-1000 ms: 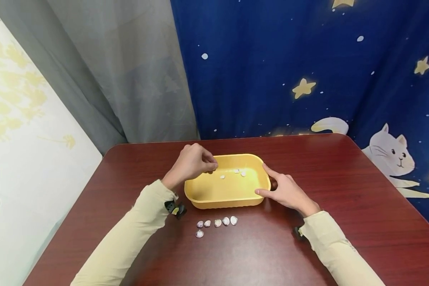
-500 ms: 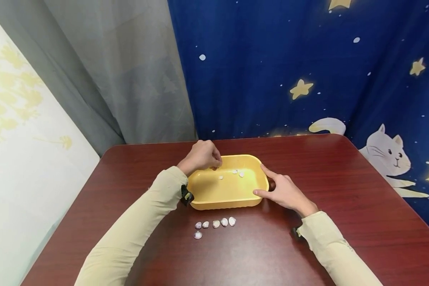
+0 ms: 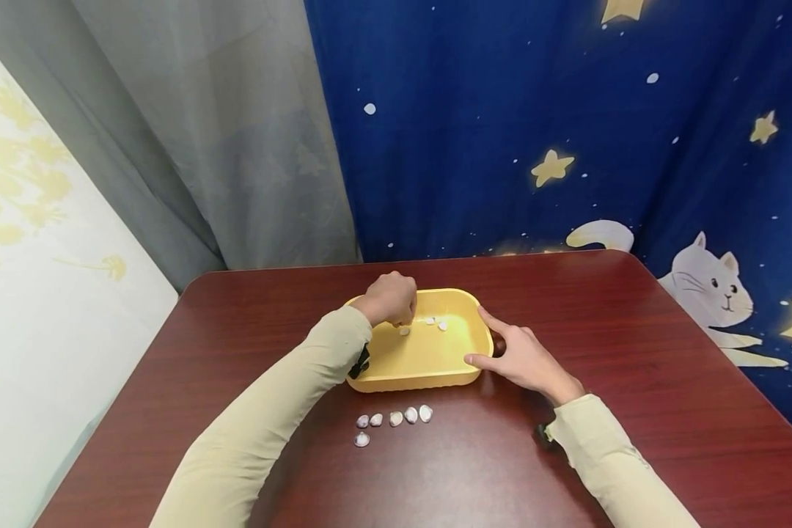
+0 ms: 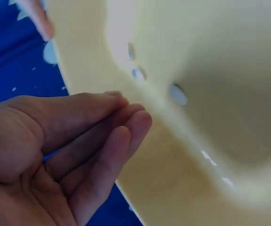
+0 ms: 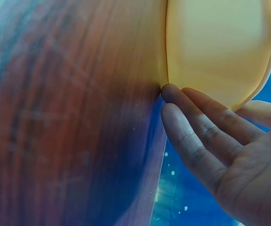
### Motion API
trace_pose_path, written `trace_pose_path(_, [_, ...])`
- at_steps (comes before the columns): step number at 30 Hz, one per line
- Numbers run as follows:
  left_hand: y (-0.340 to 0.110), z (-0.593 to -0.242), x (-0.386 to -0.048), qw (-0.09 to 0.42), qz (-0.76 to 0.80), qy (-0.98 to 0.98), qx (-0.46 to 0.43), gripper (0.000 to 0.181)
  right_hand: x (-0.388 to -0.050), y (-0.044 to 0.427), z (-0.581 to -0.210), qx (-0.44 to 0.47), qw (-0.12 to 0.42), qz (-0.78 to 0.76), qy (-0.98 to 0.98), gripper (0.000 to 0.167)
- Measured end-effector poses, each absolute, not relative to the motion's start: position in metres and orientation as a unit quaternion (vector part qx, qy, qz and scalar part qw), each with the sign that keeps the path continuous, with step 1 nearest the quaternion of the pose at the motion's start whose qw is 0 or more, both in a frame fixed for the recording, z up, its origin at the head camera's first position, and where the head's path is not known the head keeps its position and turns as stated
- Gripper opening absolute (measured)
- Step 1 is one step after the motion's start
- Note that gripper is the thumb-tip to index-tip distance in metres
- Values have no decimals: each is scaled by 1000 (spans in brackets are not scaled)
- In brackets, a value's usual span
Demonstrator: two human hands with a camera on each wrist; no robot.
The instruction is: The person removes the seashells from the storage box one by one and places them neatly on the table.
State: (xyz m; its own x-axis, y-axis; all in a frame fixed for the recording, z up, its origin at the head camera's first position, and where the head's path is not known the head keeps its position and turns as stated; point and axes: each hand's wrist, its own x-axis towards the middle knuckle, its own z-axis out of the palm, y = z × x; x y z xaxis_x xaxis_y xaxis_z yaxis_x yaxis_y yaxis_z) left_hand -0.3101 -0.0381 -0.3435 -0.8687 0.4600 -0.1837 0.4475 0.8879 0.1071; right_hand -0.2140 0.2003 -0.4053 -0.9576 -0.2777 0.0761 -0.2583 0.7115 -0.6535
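Observation:
A yellow basin (image 3: 435,378) stands on the table with a few small white shells (image 3: 443,325) on its floor. My left hand (image 3: 394,297) reaches over its left part. In the left wrist view, the left thumb and fingertips (image 4: 121,101) come together with nothing visible between them. A shell (image 4: 178,94) lies a short way from those fingertips, apart from them. My right hand (image 3: 524,357) holds the basin's right end, the thumb at the near corner and the index finger at the far one. Its other fingers (image 5: 211,127) lie against the basin's outer side.
In front of the basin, several shells (image 3: 396,419) lie in a row on the dark red table (image 3: 501,469), and a single shell (image 3: 361,439) sits below the row's left end. Behind the table hang a grey curtain (image 3: 264,147) and a blue star-patterned curtain (image 3: 449,147).
My left hand has moved to the right and lower into the basin, close to the leftmost shell there. The right hand keeps its hold on the basin. The view has shifted slightly.

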Motion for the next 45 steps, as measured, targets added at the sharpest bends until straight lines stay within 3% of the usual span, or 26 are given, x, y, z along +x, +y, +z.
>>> trace_pose_path(13, [-31,-358,-321,162,-19,961,224,21,-212,201,-407,-149,12,-345,927,98])
trace_pose_path(26, [-35,-369,-319,124,-22,955,268,19,-213,200,-406,-151,12,-341,928,100])
trace_pose_path(34, [-31,-371,-317,146,-30,956,254,26,-212,201,-405,-150,14,-342,927,100])
trace_pose_path(45, [-28,-369,-318,152,-33,953,260,22,-213,202,-405,-150,13,-349,925,99])
